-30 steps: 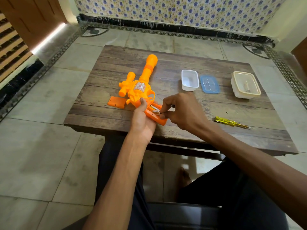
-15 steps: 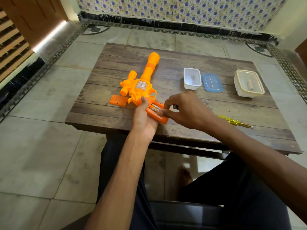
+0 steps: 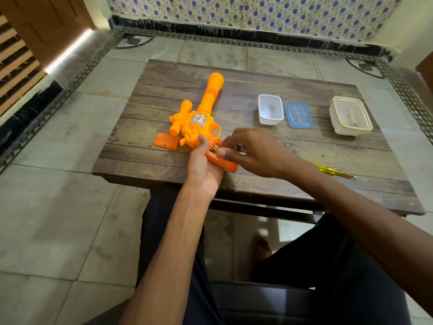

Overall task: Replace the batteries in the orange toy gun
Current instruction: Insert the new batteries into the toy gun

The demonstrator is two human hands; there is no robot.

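While my left hand grips the orange toy gun by its handle near the table front edge, my right hand pinches what looks like a small battery over the open compartment. Risks: slips, rolls off the edge; seated wrong way round.
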